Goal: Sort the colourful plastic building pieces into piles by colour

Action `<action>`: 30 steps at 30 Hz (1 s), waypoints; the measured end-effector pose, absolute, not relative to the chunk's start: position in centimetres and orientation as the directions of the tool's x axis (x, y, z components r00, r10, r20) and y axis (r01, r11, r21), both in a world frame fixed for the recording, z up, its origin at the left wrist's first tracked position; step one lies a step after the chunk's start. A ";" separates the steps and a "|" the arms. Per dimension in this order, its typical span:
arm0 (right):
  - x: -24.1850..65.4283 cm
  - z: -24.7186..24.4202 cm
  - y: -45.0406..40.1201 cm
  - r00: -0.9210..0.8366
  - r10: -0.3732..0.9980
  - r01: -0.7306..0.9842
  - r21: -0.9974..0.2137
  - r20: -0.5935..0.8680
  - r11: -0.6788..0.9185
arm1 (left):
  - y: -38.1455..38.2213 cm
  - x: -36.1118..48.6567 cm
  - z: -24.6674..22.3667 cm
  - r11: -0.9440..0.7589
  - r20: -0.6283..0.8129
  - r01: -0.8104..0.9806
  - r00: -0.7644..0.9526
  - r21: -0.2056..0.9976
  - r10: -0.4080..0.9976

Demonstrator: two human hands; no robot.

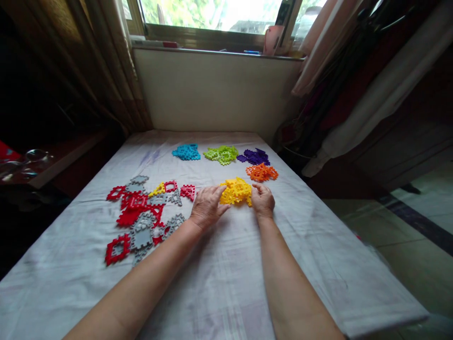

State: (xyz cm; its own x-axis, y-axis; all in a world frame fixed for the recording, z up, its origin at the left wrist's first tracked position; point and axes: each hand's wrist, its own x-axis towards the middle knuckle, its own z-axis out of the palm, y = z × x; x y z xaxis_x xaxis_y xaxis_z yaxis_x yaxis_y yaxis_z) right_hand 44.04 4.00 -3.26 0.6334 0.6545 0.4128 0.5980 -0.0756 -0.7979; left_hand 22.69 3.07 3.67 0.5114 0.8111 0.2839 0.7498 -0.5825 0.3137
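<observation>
On the big table (pixel 230 283), the left hand (pixel 206 205) has its thumb and fingers apart. The right hand (pixel 263 200) is curled; I can't tell if it grips anything. The yellow pile (pixel 235 191) sits between them. A hard push might slide it into the smaller orange pile (pixel 262 173) nearby.

Beyond the fingers (pixel 213 190), a window (pixel 212 14) is glowing above a pale wall (pixel 215 89). Left of them, a brown curtain (pixel 102 61) is hanging.
</observation>
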 end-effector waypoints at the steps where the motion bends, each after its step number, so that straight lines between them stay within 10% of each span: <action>1: 44.0 -3.2 4.0 0.637 0.656 0.594 -0.800 0.405 -0.083 | 3.1 23.3 3.5 -0.577 0.286 0.757 0.505 0.307 0.815; 15: 44.0 -3.4 4.1 0.625 0.653 0.609 -0.790 0.427 -0.066 | 4.2 20.3 3.7 -0.542 0.281 0.807 0.477 0.234 0.833; 30: 44.1 -3.2 4.1 0.624 0.664 0.604 -0.793 0.412 -0.075 | 9.4 6.6 5.7 0.008 0.003 1.000 -0.008 0.020 1.000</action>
